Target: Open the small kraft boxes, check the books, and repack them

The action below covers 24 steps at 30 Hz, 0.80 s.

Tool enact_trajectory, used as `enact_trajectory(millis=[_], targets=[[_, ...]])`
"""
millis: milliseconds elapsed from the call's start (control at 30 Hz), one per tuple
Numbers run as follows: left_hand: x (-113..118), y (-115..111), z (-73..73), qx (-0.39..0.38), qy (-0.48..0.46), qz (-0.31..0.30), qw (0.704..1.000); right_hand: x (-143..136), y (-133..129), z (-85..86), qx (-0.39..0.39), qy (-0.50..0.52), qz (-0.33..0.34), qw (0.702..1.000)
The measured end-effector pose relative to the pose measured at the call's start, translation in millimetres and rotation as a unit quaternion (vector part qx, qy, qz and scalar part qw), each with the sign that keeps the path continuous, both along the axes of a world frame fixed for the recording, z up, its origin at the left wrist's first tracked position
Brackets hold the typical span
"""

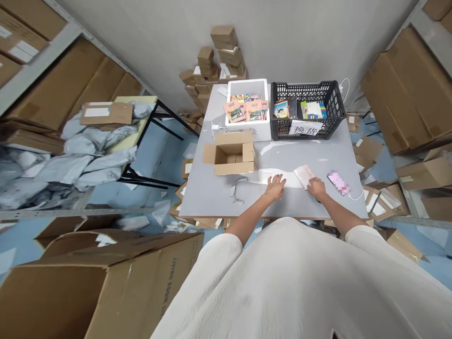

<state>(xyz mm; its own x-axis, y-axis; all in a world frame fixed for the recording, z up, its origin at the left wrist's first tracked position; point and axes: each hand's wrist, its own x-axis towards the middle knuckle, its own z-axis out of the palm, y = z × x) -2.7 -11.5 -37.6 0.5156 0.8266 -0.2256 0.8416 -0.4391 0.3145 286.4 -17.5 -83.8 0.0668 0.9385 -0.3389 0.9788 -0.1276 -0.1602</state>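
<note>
My left hand [275, 187] lies flat with fingers spread at the lower edge of a long white strip [259, 175] on the grey table. I cannot tell whether this strip is paper or a worn patch of tabletop. Between the fingers and thumb of my right hand [317, 188] is the near corner of a pale pink and white booklet [302, 175], which rests at a slant over the strip's right end. An open cardboard box [233, 168] stands left of my hands, its flaps folded out and its visible inside bare.
At the table's back, a white foam box [249, 131] holds pink books beside a black crate [307, 133] of books. A phone [338, 182] with a cable lies right. Grey parcels [63, 167] pile up left; a large carton [148, 278] stands near me.
</note>
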Motion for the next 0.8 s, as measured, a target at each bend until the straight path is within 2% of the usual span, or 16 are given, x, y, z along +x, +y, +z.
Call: enact_trajectory(millis=[233,400,633,800], targets=[[16,-14,-17.9,-0.048,-0.003,0.035,0.998,-8,14,-15.9,-0.026,-0.067,0.064,0.995],[21,-22,-26.2,-0.065,0.009,0.042,0.997,-19,19,-13.3,-0.025,-0.072,0.078,0.994],[29,-18,-33.7,-0.07,-0.005,0.031,0.997,-21,31,12.5,-0.054,-0.041,0.025,0.997],[24,-9,-31.4,-0.07,-0.018,0.037,0.997,-21,31,45.2,0.022,-0.026,-0.009,0.999]])
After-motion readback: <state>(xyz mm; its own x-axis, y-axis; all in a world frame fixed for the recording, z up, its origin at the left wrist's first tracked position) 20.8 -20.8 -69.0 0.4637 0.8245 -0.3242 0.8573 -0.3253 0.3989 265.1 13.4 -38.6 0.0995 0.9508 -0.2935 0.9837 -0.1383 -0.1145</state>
